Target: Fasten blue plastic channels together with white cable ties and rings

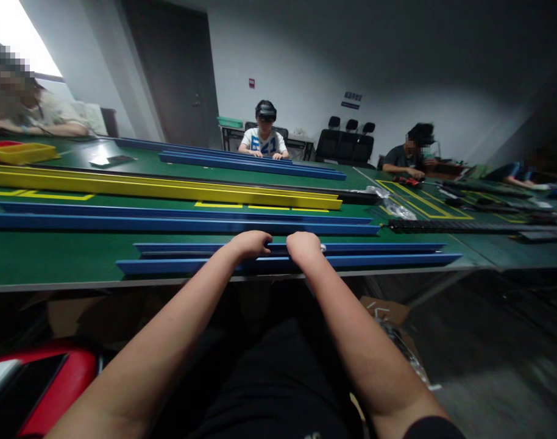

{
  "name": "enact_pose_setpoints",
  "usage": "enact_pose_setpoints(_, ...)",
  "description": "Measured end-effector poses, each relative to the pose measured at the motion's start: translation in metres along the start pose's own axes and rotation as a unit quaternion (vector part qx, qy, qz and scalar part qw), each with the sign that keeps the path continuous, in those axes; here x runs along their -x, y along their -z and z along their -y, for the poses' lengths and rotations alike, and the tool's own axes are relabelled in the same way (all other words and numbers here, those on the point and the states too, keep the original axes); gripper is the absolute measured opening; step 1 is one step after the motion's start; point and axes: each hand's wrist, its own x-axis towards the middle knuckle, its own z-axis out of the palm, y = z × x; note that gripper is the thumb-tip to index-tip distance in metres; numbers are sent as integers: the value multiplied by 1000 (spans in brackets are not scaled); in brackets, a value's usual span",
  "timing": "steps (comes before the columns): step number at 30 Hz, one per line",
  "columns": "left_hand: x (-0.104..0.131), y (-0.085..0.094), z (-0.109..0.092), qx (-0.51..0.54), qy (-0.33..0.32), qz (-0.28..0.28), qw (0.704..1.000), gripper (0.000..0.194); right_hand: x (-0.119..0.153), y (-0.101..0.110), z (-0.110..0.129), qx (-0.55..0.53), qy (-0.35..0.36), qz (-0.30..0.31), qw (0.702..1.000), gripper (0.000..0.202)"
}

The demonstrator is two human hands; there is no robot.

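Observation:
Both hands work over a pair of long blue channel rails (379, 260) lying along the near table edge. My left hand (253, 243) is closed, its fingers curled at the middle of the rails; what lies in them is hidden. Just to its right, my right hand (305, 246) is closed in a fist, knuckles toward me. A small shiny bit (323, 248) shows beside its outer edge, too small to name. The palms hide part of the rails. A thin dark strip seems to run between the two blue lengths.
Beyond lie more blue rails (182, 223) and yellow rails (169, 189) on the green table (77, 256). Black strips (447, 227) and clear plastic wrap (400, 209) are to the right. A yellow tray (29, 153) stands far left. Several people sit around.

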Motion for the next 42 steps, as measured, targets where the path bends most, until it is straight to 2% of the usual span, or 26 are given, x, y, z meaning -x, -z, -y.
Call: enact_pose_setpoints(42,0,2,2,2,-7,-5,1000,29,0,1,0,10,-6,2,1000,32)
